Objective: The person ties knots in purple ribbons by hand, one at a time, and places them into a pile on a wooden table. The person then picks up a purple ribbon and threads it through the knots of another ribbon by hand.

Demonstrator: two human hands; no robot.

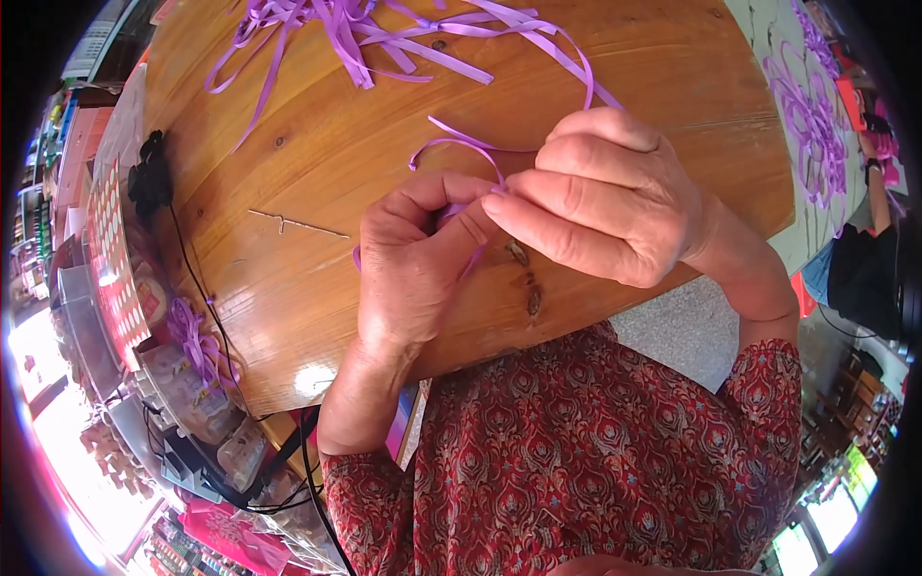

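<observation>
Both my hands meet over the wooden table, pinching a narrow purple ribbon [480, 147] between their fingertips. My left hand [415, 252] is closed, thumb against the forefinger, with bits of ribbon showing at its palm and beneath it. My right hand [605, 202] is closed too, its thumb and forefinger tips touching the left thumb tip. Loose ribbon ends curl out beyond the fingers onto the table. Exactly how the ribbon is looped at the fingertips is hidden. A thin twisted metal wire piece [300, 225] lies on the wood left of my left hand.
A heap of purple ribbons [351, 34] lies at the table's [672, 58] far side. More purple ribbon [812, 125] lies on a pale surface at the right. A black cable [197, 278] runs along the left edge, near a ribbon bundle [197, 341] and plastic containers. Another person [869, 259] is at far right.
</observation>
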